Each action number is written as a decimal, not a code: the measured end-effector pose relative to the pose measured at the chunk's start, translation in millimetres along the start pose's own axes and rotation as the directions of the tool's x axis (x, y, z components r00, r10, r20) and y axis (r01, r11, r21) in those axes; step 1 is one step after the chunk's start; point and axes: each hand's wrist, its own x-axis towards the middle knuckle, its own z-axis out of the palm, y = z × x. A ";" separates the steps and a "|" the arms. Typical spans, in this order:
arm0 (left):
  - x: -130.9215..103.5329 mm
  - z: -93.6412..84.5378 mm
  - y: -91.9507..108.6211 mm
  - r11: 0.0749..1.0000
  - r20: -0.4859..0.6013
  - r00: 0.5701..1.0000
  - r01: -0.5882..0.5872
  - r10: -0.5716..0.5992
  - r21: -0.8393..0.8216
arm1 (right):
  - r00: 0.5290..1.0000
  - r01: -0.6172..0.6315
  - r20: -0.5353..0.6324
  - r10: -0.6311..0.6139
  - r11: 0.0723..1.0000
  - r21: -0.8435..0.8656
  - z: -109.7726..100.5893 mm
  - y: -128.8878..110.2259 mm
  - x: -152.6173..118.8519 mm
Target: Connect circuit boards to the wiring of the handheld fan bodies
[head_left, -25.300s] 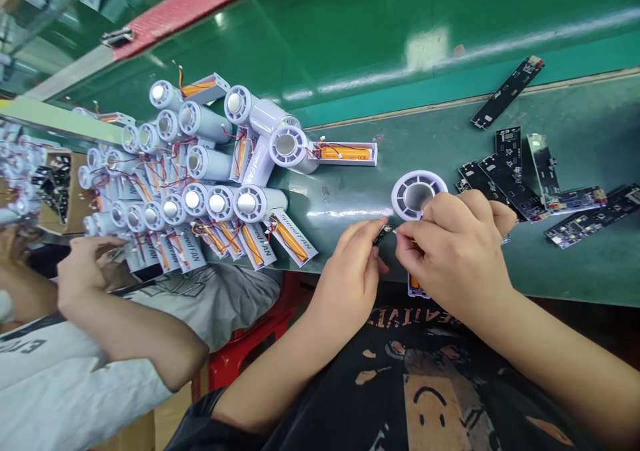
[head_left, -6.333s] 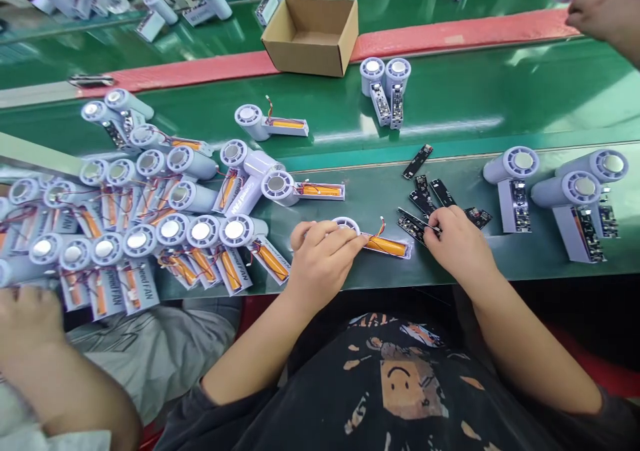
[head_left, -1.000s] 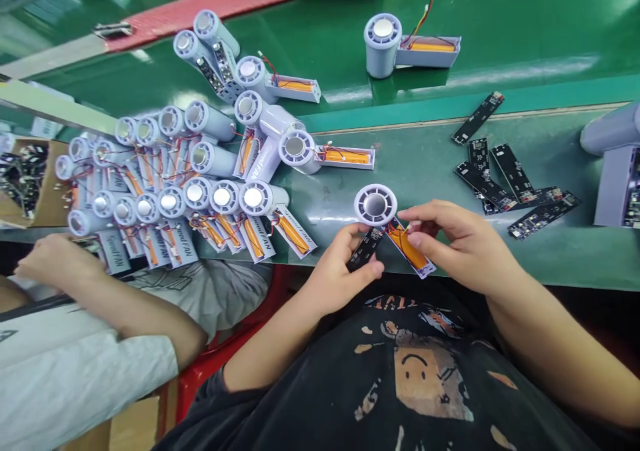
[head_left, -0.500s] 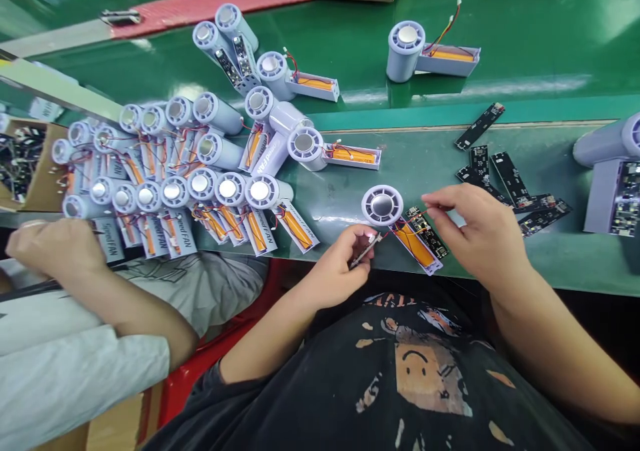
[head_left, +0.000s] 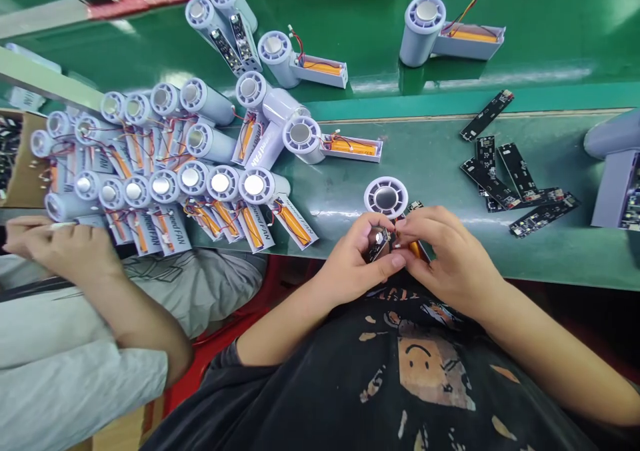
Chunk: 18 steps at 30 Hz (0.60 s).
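A small circuit board (head_left: 380, 243) is held between the thumb and fingers of my left hand (head_left: 356, 263). My right hand (head_left: 445, 257) is pinched close against it, at the board's end, with a small white connector partly showing at its fingertips. Just beyond both hands stands a lilac fan (head_left: 386, 197) with a round silver centre. Its open handle with an orange battery (head_left: 417, 248) runs under my right hand and is mostly hidden. A second board (head_left: 415, 206) barely shows beside that handle.
Several black circuit boards (head_left: 493, 177) lie loosely piled at the right. Many lilac fans (head_left: 191, 177) crowd the left, and one fan (head_left: 423, 31) stands at the back. Another fan (head_left: 613, 171) is at the right edge. A co-worker's hands (head_left: 75, 251) rest at the table's left edge.
My right hand has moved left and met my left hand at the board. The board in my left hand has turned to show its component side. The view has shifted slightly.
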 end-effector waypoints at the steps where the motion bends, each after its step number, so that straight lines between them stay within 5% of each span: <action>1: -0.1 -2.2 4.1 0.993 -0.024 0.999 -0.031 0.034 0.112 | 1.000 0.002 0.012 -0.002 1.000 0.005 -0.2 -0.3 0.2; 4: 0.8 -5.1 14.0 0.906 -0.022 0.986 -0.146 0.168 0.398 | 1.000 -0.007 0.023 0.007 0.999 0.037 -0.4 -0.5 1.7; 9: 4.5 -1.0 16.7 0.739 -0.013 0.947 -0.241 0.320 0.629 | 1.000 -0.002 0.000 0.002 1.000 0.026 -0.1 -0.5 2.5; 14: 8.7 1.9 15.4 0.708 -0.040 0.934 -0.241 0.356 0.664 | 0.990 0.082 -0.112 -0.089 0.994 -0.067 2.2 -1.8 1.7; 18: 9.2 2.8 16.6 0.713 -0.027 0.927 -0.268 0.374 0.648 | 0.994 0.053 -0.091 -0.059 0.996 -0.067 3.2 -0.9 -0.6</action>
